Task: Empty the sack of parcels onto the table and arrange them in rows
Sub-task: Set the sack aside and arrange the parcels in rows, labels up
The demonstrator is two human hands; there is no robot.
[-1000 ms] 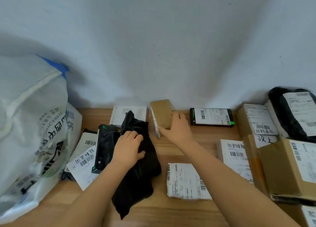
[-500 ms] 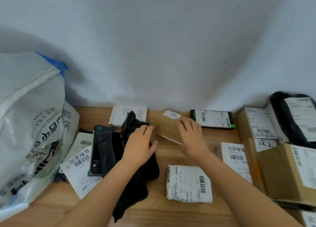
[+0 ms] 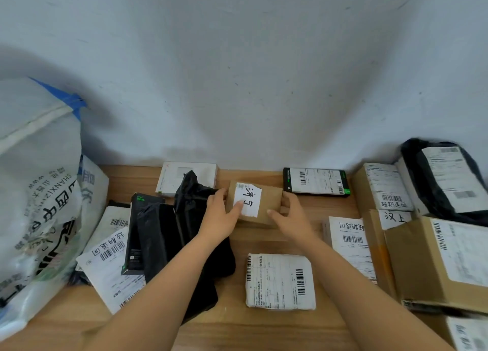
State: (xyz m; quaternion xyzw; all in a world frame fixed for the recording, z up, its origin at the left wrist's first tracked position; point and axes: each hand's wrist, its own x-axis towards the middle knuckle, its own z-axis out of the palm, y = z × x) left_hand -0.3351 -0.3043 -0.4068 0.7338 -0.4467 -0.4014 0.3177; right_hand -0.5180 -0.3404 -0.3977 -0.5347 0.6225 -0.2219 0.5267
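The big white woven plastic sack point(image 3: 37, 192) with black print and a blue strip is slumping at the far left of the table, well apart from both hands, with several labelled parcels spilling out beside it. The small brown cardboard box point(image 3: 272, 201) is sitting between the two hands, near the back of the table, and both are clamping it. The left hand point(image 3: 220, 218) is gripping its left end with the thumb pressing on top, and the right hand point(image 3: 293, 216) is holding its right end with curled fingers. The left forearm is lying over a crumpled black plastic mailer bag point(image 3: 169, 234). The pale wooden table point(image 3: 264, 332) is running up against a light grey wall point(image 3: 237, 73). Brown cardboard cartons point(image 3: 422, 266) are crowding the right side. A flat white-wrapped parcel point(image 3: 281, 280) is lying just in front of the hands, and a flat black box point(image 3: 315, 181) with a barcode sheet is resting by the wall, just right of the held box. The held box is lying flat, showing plain brown card and a white paper label point(image 3: 249, 198) with black handwritten characters facing up.
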